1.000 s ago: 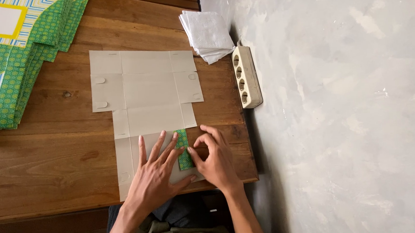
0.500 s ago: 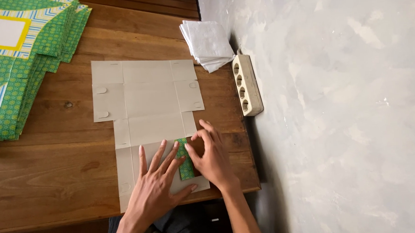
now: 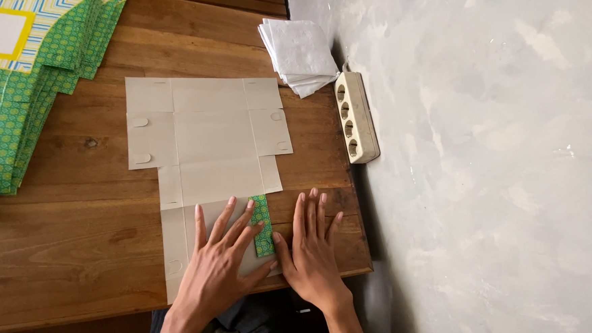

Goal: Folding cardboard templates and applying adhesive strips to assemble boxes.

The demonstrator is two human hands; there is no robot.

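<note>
Pressing flat, left hand (image 3: pixel 224 268) lies open, fingers spread, on the unfolded grey cardboard box blank (image 3: pixel 202 171) at lower centre of the wooden tabletop (image 3: pixel 64 253); right hand (image 3: pixel 312 253) open, palm down beside the folded green flap (image 3: pixel 262 225).

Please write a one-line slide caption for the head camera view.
Left hand presses a folded green flap on a flat cardboard box blank; right hand rests flat on the wooden table.

Left hand (image 3: pixel 222 268) flat, fingers spread; right hand (image 3: pixel 312 250) flat, palm down, just beside.
</note>
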